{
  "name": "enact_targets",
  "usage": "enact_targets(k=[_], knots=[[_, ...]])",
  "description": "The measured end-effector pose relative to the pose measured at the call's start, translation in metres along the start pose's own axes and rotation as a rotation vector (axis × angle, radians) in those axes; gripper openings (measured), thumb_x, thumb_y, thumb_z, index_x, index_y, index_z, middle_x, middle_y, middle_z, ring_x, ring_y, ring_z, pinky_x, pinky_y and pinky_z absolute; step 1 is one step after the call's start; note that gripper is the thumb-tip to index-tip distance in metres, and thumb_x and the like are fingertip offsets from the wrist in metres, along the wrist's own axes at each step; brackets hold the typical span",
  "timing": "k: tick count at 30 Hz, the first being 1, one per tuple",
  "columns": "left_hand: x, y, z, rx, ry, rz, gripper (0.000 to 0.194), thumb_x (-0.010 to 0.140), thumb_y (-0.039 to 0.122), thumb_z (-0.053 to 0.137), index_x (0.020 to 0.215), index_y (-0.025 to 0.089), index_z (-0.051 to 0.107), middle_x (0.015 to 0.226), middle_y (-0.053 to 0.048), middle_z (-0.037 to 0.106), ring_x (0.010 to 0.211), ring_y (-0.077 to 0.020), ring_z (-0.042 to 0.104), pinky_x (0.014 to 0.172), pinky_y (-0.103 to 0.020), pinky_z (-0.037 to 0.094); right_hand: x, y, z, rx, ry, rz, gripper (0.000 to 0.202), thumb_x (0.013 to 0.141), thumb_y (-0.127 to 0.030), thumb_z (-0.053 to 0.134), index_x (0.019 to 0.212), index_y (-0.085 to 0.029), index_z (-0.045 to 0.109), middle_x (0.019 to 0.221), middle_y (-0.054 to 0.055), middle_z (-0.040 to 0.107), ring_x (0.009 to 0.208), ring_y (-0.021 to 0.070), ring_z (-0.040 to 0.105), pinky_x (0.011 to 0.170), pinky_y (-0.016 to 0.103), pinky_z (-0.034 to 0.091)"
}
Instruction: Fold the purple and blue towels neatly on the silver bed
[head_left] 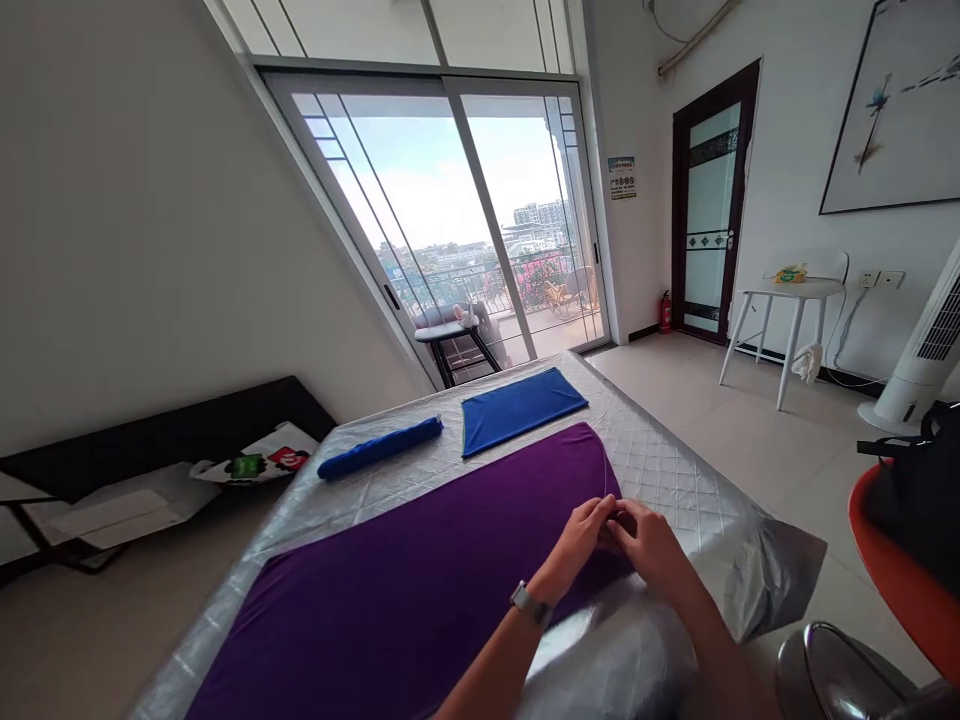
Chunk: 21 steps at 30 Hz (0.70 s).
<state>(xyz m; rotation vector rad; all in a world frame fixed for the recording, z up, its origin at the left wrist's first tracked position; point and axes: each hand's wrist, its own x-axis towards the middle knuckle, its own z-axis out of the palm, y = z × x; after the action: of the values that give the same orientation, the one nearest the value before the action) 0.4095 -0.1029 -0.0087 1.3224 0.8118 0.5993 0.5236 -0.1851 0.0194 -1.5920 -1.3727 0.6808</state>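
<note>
A large purple cloth (420, 540) lies spread over the silver quilted cover (675, 480) of a bed-like surface. At the cloth's right end my left hand (581, 535) and my right hand (649, 540) meet, fingertips pinched together. A thin pale thread (605, 465) runs from near the cloth's far right corner down to these fingertips. Both hands are closed; what lies beneath the fingers is partly hidden. Beyond the purple cloth lie a flat blue cloth (525, 408) and a rolled blue bundle (381, 448).
A black low shelf (165, 430) with bags stands at the left. To the right are a red chair (889, 560) with a black bag (915, 500), a shiny metal bin (832, 670), a white chair (795, 290) and a white tower fan (926, 350). Sliding glass doors (487, 220) are at the back.
</note>
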Motion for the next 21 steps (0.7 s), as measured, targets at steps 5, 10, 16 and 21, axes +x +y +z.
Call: enact_targets(k=[5,10,16,21], knots=[[-0.018,-0.001,-0.020,-0.139,-0.035,-0.001,0.059,0.062,0.070,0.079,0.076,0.016,0.058,0.069,0.002,0.061,0.064,-0.0125,0.062,0.065,-0.028,0.054,0.001,0.001,0.002,0.231,-0.110,0.014,0.035,0.088,-0.047,0.053,0.096,-0.021,0.076,0.081,0.004,0.075,0.080,0.0230,0.070,0.074,0.034,0.056],[-0.022,-0.008,-0.014,-0.175,-0.008,0.039,0.042,0.064,0.051,0.081,0.080,0.016,0.063,0.074,0.002,0.060,0.068,-0.0129,0.059,0.064,-0.030,0.057,0.005,0.015,-0.009,0.304,0.016,0.112,0.050,0.081,-0.064,0.058,0.096,-0.018,0.074,0.077,0.005,0.074,0.071,0.0207,0.068,0.067,0.033,0.056],[-0.026,-0.010,0.003,-0.056,0.088,0.045,0.010,0.072,0.028,0.063,0.070,0.020,0.060,0.068,0.004,0.057,0.059,-0.0116,0.054,0.058,-0.028,0.056,0.089,0.009,-0.010,-0.002,0.079,0.113,0.040,0.088,-0.050,0.055,0.099,-0.017,0.074,0.084,0.007,0.076,0.074,0.0198,0.069,0.065,0.029,0.055],[-0.032,-0.004,0.005,0.041,0.120,0.045,0.007,0.073,0.023,0.059,0.068,0.021,0.055,0.063,0.005,0.055,0.056,-0.0114,0.054,0.053,-0.024,0.051,0.199,-0.014,0.029,-0.501,0.003,0.241,0.027,0.087,-0.033,0.063,0.108,-0.019,0.072,0.108,0.008,0.076,0.103,0.0226,0.069,0.085,0.027,0.050]])
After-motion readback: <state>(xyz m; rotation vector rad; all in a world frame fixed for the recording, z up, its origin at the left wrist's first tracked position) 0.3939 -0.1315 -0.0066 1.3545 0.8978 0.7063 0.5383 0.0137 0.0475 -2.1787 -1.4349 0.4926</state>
